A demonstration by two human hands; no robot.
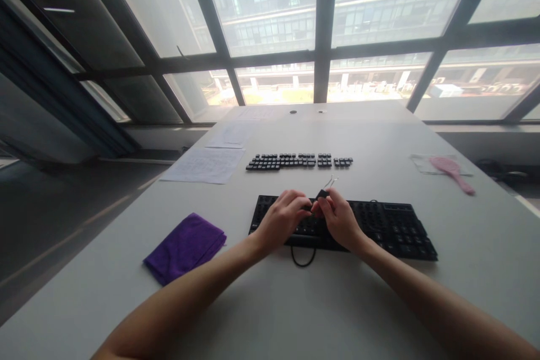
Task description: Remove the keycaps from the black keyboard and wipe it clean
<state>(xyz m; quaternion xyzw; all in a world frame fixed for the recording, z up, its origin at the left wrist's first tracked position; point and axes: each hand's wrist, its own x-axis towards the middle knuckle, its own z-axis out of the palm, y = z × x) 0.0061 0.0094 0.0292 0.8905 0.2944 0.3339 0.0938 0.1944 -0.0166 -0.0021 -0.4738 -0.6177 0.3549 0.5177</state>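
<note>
A black keyboard (405, 230) lies across the table in front of me, with a loop of black cable (304, 265) at its near edge. Over its middle, my right hand (338, 219) is closed round a keycap puller (323, 194), whose thin wire prongs point up and away. My left hand (282, 218) is beside it, fingers pinched together above the keyboard's left half; a small dark thing seems to be at the fingertips, too hidden to name. Beyond the keyboard, loose black keycaps (264, 163) are laid out in rows.
A folded purple cloth (185, 247) lies on the white table (270, 304) left of my arm. Paper sheets (205, 166) are at the back left. To the right, a pink brush-shaped object (451, 170) rests partly on a pale packet (422, 164). Windows stand behind the table.
</note>
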